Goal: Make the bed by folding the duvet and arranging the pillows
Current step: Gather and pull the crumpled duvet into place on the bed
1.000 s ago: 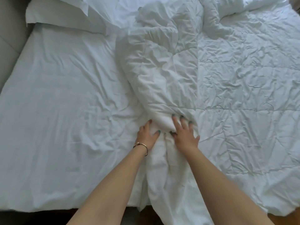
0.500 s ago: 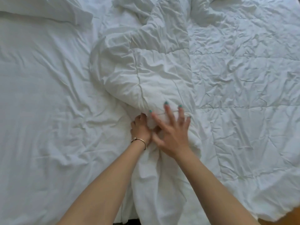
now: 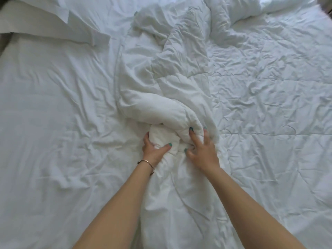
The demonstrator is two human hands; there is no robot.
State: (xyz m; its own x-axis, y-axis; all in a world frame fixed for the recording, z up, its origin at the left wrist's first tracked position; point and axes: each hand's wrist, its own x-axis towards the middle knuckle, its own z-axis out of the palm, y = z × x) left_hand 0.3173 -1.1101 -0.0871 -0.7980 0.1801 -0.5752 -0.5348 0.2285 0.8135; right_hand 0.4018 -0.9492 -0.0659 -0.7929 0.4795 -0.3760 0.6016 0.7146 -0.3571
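A white quilted duvet (image 3: 260, 90) covers the right half of the bed, and its left edge is rolled into a thick bunched ridge running down the middle. My left hand (image 3: 153, 150), with a thin bracelet at the wrist, is closed on a wad of duvet fabric at the near end of that ridge. My right hand (image 3: 203, 150) digs its fingers into the fold just beside it, gripping the fabric. A white pillow (image 3: 53, 17) lies at the top left corner, and part of another pillow (image 3: 283, 4) shows at the top right.
The bare, wrinkled white bed sheet (image 3: 53, 123) spreads over the left half of the mattress. A dark strip beyond the bed shows at the far left edge (image 3: 3, 42).
Both hands have worked deeper into the bunched end of the duvet: the right hand went from spread flat on top to fingers dug in, and the left now clutches a wad. The view has shifted.
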